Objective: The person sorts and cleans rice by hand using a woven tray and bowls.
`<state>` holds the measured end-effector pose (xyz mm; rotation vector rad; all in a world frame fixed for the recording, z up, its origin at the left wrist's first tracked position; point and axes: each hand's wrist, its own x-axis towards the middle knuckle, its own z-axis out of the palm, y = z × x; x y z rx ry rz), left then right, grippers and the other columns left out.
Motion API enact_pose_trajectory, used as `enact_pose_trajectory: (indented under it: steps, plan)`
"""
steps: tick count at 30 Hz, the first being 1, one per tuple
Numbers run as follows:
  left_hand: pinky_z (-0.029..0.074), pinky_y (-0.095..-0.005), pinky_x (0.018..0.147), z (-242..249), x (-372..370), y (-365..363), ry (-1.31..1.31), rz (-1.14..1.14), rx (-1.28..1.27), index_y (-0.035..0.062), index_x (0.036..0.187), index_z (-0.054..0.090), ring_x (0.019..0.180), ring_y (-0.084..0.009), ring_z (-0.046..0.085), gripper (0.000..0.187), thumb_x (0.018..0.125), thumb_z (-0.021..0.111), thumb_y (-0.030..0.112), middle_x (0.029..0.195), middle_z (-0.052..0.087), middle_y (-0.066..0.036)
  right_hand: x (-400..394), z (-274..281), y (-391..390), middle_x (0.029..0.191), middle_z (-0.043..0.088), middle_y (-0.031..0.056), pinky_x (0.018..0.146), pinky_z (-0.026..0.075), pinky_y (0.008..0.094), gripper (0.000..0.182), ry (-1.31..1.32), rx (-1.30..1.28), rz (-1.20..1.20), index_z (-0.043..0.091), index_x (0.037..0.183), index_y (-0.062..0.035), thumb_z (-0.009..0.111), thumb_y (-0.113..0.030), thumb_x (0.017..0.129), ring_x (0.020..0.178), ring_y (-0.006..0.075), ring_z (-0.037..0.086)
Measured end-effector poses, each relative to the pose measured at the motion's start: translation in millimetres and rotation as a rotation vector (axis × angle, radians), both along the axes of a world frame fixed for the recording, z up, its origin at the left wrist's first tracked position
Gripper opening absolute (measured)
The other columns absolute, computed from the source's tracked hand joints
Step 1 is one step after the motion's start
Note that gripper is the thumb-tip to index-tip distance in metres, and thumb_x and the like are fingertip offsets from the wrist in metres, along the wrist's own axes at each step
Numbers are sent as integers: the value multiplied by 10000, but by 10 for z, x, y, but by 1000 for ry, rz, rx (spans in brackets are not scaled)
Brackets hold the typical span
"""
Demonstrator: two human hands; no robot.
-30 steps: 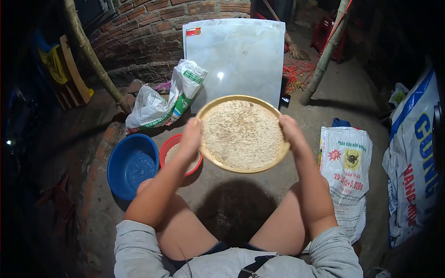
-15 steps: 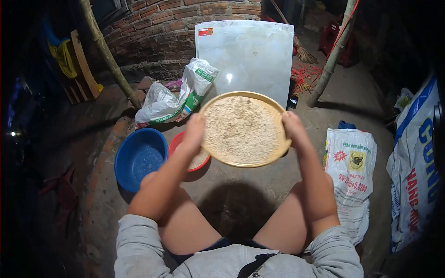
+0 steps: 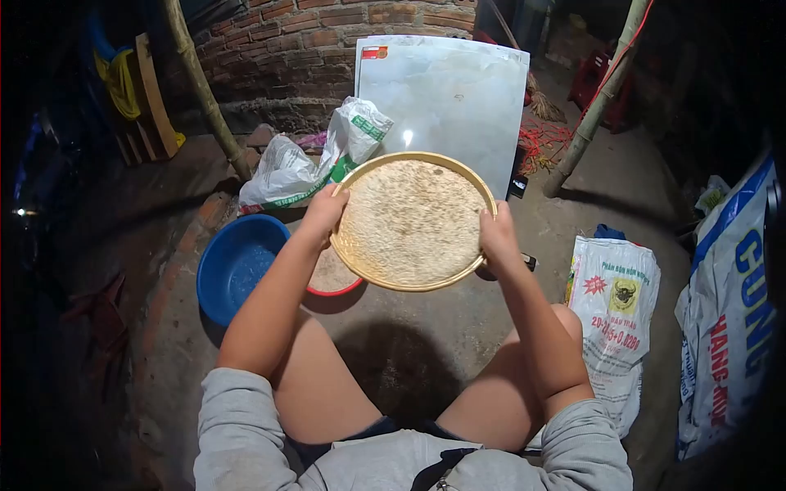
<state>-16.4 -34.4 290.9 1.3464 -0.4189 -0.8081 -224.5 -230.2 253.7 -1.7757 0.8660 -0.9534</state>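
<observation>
A round woven tray (image 3: 352,176) full of pale grain is held up in front of me over the concrete floor. My left hand (image 3: 324,210) grips its left rim and my right hand (image 3: 496,236) grips its right rim. Under the tray's left edge sits a red bowl (image 3: 332,289) with grain in it, partly hidden. A blue basin (image 3: 237,264) stands just left of the red bowl.
A white panel (image 3: 446,98) leans on the brick wall (image 3: 286,57) ahead. Printed sacks lie around: one crumpled behind the tray (image 3: 307,164), one at my right knee (image 3: 616,307), a big one far right (image 3: 733,303). Poles stand left (image 3: 205,90) and right (image 3: 598,102).
The tray has shifted slightly left and nearer the red bowl, covering more of it. Both hands stayed on its rim.
</observation>
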Motion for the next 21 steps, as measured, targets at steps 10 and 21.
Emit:
enact_pose_trajectory:
  steps: [10,21]
  plan:
    - [496,-301,576,-140,46,-38,-176,81,-44,-17,1008,496,640,-192,594,196,876,500,128,777,590,-114,-70,96,12,889,569,120,735,452,326,285,23,130,88,455,1076,-4,564,-162,865,822,174,536]
    - [492,-318,653,-290,-23,-135,-511,135,213,-33,993,480,737,-188,588,264,832,589,145,841,595,-143,-185,209,-157,849,575,141,595,509,319,480,43,219,181,398,1071,34,702,-148,746,705,199,591]
